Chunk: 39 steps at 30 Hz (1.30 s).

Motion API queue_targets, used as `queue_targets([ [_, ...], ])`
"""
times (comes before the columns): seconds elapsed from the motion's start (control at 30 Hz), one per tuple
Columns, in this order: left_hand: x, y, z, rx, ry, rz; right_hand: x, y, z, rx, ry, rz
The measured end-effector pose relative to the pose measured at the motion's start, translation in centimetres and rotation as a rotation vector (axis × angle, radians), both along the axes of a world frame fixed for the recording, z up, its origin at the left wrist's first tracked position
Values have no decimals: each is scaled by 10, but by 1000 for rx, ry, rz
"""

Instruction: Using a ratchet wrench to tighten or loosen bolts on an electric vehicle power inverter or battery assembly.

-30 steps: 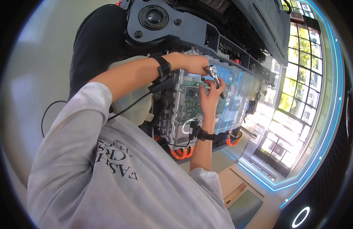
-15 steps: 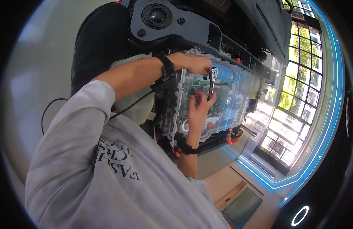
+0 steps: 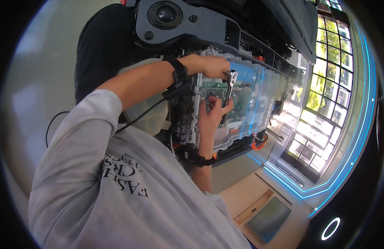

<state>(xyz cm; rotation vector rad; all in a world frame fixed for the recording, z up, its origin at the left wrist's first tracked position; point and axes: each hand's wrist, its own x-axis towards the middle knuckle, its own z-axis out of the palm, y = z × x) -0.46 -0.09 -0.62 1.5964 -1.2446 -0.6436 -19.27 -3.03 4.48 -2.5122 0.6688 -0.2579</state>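
Note:
My left hand point(image 3: 214, 66) is closed at the head end of a silver ratchet wrench point(image 3: 230, 88). A short dark piece shows between its fingers and the round ratchet head; the fingertips are partly hidden. My right hand point(image 3: 213, 112) has the lower end of the wrench handle between its fingers, the other fingers curled beside it. Both hands are over a transparent-covered housing point(image 3: 241, 110), with green circuit boards point(image 3: 237, 97) visible inside. The wrench stands out above the cover, its handle running from the head down toward my right hand.
A grey panel with a round speaker point(image 3: 165, 15) lies beyond the housing. Next to my left forearm is a translucent plastic tank point(image 3: 146, 112). A black cable point(image 3: 142, 117) runs from my left wrist area. Orange cables point(image 3: 259, 143) hang at the housing's edge; windows point(image 3: 324, 95) stand at right.
The whole view has shifted slightly. My right hand and the wrench handle have moved a little to the left, while my left hand stays at the ratchet head.

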Motion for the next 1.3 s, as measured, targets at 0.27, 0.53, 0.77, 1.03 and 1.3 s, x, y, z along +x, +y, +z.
queue_targets([
  [0.27,0,0,2,19,63,98,39,-102,-5,15,113,207],
  [0.53,-3,-2,-6,-32,3,86,31,-83,-9,103,-43,145],
  [0.77,-5,2,2,-64,-11,23,-30,-11,0,153,6,55],
  [1.03,-2,9,7,2,-16,25,-37,44,22,218,67,-131],
  [1.3,-2,2,2,25,-23,35,-28,-16,-3,-67,193,-110],
])
